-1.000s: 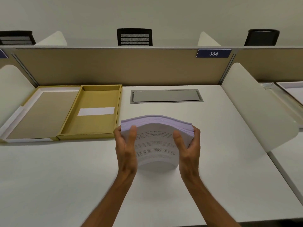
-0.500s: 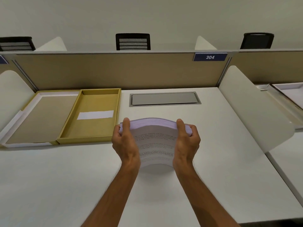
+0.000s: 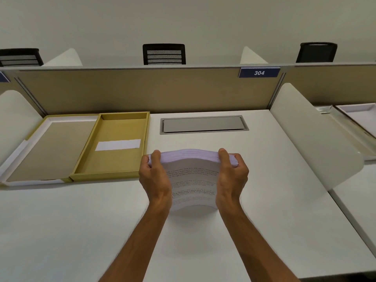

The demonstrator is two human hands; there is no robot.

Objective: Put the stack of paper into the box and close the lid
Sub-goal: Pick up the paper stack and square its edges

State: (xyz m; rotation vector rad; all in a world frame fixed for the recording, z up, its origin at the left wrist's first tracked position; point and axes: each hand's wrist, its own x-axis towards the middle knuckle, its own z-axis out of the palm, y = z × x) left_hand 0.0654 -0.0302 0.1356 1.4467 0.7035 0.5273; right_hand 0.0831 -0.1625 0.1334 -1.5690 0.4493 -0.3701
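Note:
A thick stack of printed white paper point(image 3: 192, 180) stands on its lower edge on the white desk, bowed toward me. My left hand point(image 3: 155, 178) grips its left side and my right hand point(image 3: 232, 176) grips its right side, thumbs over the top edge. Just left of the stack lies the open yellow box point(image 3: 80, 165), holding a white slip point(image 3: 118, 144). Its hinged lid point(image 3: 46, 151) lies flat further left, brown inside face up.
A tan partition point(image 3: 142, 90) with a "304" tag point(image 3: 259, 72) closes the back of the desk point(image 3: 81, 231). A grey cable hatch point(image 3: 203, 124) is set behind the stack. White curved dividers point(image 3: 313, 135) stand at both sides. Another tray point(image 3: 362, 117) sits far right.
Both hands have slid up the stack's sides so the thumbs hook over its top edge. The stack has tipped more upright and stays in the same spot on the desk.

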